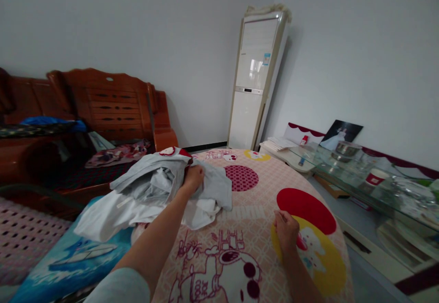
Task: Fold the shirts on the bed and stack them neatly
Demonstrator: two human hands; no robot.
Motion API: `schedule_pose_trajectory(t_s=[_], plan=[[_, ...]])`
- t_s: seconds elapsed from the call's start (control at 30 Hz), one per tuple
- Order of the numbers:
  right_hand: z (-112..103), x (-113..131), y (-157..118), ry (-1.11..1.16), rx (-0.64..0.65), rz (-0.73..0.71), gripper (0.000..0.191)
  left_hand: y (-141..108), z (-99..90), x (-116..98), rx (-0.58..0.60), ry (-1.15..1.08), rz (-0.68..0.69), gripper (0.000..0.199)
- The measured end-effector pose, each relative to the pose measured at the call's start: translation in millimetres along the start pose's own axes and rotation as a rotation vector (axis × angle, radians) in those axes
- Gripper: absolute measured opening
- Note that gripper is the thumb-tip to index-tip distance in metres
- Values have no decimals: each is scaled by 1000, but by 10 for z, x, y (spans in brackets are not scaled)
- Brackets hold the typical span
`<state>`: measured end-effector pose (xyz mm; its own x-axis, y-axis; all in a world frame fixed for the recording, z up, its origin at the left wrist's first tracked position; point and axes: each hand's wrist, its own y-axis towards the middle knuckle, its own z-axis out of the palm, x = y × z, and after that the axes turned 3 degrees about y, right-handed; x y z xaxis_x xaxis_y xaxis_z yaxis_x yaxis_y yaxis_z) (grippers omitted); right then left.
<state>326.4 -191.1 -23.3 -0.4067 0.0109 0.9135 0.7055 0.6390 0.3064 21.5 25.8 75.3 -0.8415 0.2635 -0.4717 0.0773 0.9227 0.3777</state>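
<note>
A crumpled pile of clothes lies on the left side of a round table with a pink patterned cover. On top is a grey shirt with a red and white print near its far end; a white garment is underneath. My left hand is closed on the grey shirt at the pile's right side, its fingertips partly hidden by the cloth. Over the table's right part, my right hand is curled into a loose fist, with nothing seen in it, above the yellow printed circle.
A wooden sofa with a pink floral cloth stands behind at the left. The tall white air conditioner fills the corner. To the right, a glass-topped stand carries a metal bowl and a paper cup.
</note>
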Motion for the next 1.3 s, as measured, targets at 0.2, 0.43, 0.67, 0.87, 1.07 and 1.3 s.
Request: schedule_pose_trajectory(t_s=[0.2, 0.43, 0.67, 0.87, 1.07, 1.3], plan=[[-2, 73, -26, -24, 8, 2, 33, 319, -612, -3, -590, -184, -199, 16], [8, 43, -24, -30, 21, -28, 35, 114, -488, 194, -363, 47, 28, 44], [9, 31, -24, -22, 18, -25, 34, -334, -320, 277, -142, 370, 189, 47], [8, 70, -49, -35, 14, -83, 35, -278, -611, 148, -251, 175, -27, 29], [149, 303, -223, 8, 139, -249, 48, -561, -827, -571, -331, -183, 157, 28], [485, 386, -457, 146, 322, -517, 62, -1311, -247, -1145, 485, -386, 448, 28]])
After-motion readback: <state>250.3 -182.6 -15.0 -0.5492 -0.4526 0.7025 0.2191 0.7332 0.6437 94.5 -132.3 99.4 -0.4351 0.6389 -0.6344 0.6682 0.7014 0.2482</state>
